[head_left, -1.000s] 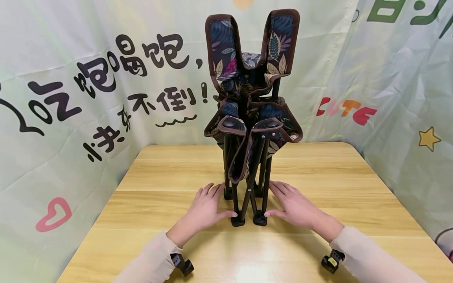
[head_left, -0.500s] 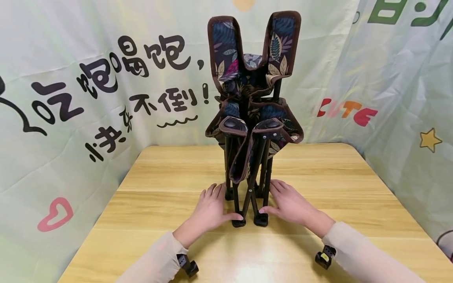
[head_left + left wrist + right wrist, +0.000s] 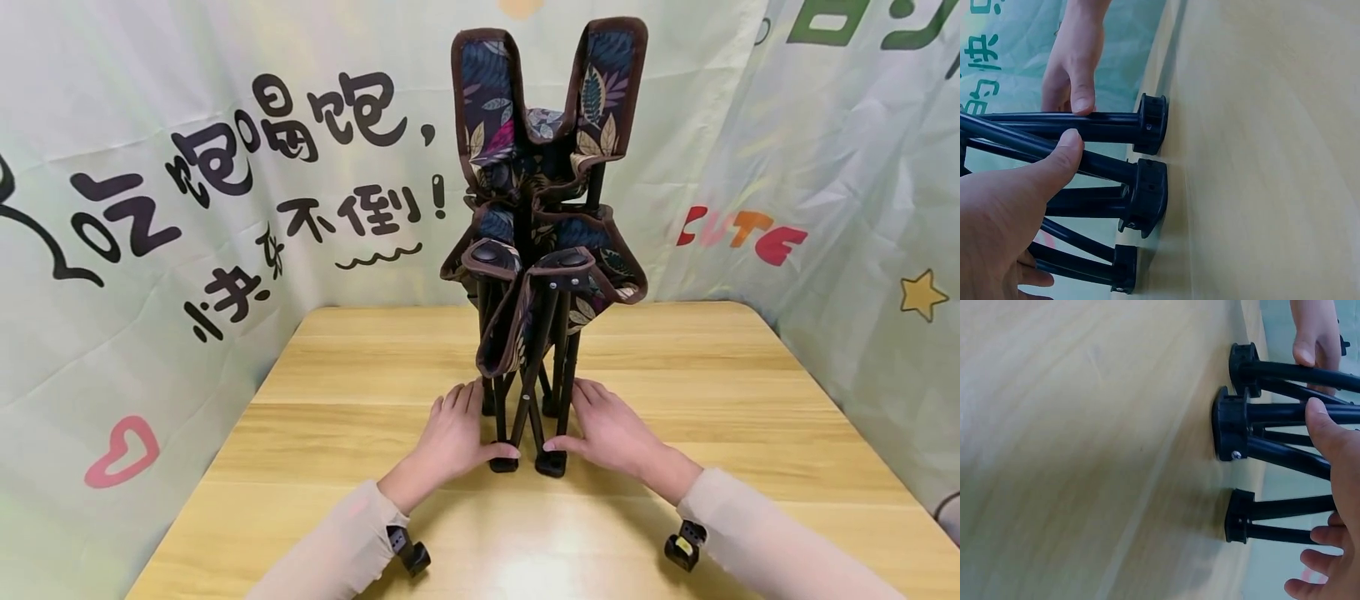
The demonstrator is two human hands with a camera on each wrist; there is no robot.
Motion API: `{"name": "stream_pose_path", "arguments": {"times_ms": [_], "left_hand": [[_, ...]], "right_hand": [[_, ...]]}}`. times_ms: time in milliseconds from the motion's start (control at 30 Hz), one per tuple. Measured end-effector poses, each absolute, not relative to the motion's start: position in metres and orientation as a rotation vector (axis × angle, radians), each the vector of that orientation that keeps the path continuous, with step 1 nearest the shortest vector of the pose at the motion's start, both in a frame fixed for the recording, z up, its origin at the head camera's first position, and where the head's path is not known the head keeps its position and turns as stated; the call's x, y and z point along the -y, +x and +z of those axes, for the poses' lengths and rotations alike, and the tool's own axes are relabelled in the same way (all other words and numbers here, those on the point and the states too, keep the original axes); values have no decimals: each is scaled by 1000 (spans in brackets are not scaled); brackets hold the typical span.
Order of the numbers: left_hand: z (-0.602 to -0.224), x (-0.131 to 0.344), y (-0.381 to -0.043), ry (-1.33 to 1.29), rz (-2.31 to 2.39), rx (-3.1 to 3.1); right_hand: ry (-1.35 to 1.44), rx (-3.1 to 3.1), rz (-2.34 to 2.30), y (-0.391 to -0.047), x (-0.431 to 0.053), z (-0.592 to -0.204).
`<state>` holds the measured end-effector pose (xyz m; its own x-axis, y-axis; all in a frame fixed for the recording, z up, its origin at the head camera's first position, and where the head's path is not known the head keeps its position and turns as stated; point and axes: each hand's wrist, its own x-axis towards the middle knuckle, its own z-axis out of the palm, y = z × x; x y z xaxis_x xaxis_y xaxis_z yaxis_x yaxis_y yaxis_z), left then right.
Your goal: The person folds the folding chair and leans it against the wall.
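A folded camping chair (image 3: 573, 233) stands upright on the table, with dark leaf-patterned fabric, brown edging and thin black legs. My left hand (image 3: 453, 429) holds the legs low on the left side, thumb across a front leg near its black foot (image 3: 1147, 194). On the opposite side my right hand (image 3: 615, 429) holds the legs likewise, its thumb on a front leg above the foot (image 3: 1230, 425). The fingers of both hands reach back toward the rear legs, partly hidden. In the right wrist view, some fingers of the right hand (image 3: 1349, 544) lie loosely beside the rear leg.
The light wooden table (image 3: 360, 358) extends around the chair. Behind it and along both sides hangs a pale printed cloth (image 3: 375, 150) with lettering and small drawings. A small black camera is strapped at each wrist.
Both thumbs have moved inward onto the front legs, and both hands have closed in on the chair's lower legs. The chair has shifted only slightly in view.
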<state>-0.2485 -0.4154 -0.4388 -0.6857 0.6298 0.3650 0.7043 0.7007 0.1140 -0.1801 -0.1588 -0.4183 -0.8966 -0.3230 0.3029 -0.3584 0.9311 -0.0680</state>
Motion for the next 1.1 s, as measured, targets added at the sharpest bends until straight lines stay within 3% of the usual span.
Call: {"name": "stream_pose_path", "arguments": {"times_ms": [1100], "left_hand": [[-442, 413, -258, -993, -338, 2710]], "right_hand": [[317, 2643, -33, -181, 169, -429]]}}
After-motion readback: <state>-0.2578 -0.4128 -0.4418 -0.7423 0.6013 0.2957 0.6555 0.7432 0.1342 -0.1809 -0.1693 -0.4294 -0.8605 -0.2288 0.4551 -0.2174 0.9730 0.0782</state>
